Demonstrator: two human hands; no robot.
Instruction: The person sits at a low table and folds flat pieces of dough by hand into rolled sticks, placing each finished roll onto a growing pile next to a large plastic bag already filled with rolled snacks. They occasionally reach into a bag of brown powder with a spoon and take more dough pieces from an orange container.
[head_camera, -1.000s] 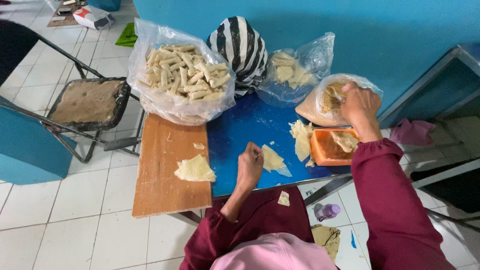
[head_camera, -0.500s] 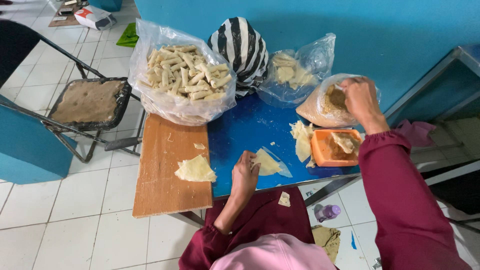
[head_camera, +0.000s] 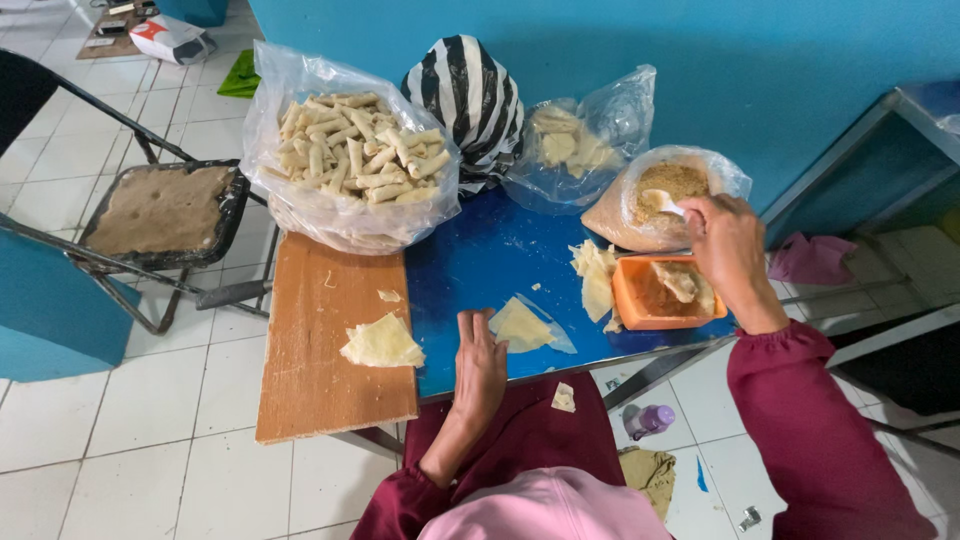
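my right hand (head_camera: 730, 245) grips a small white spoon (head_camera: 668, 207), its tip dipped into the open bag of brown crumbs (head_camera: 660, 200) that sits at the far right edge of the blue bench (head_camera: 480, 260). just in front of that bag, near the bench's right front edge, stands an orange tub (head_camera: 660, 295) with pale filling in it, and a small stack of wrapper sheets (head_camera: 595, 280) lies touching its left side. my left hand (head_camera: 480, 365) rests at the bench's front edge, fingers loosely together and holding nothing, its fingertips just beside a flat triangular wrapper (head_camera: 525, 325). left of the blue top, a wooden board (head_camera: 325, 350) carries another folded wrapper (head_camera: 382, 343) near its front. at the far left corner a big clear bag of rolled pastries (head_camera: 350, 150) overlaps board and bench. behind, against the wall, are a striped black-and-white bag (head_camera: 465, 100) and a clear bag of wrappers (head_camera: 575, 140). a dark tray (head_camera: 160, 215) sits on a folding chair off to the left.
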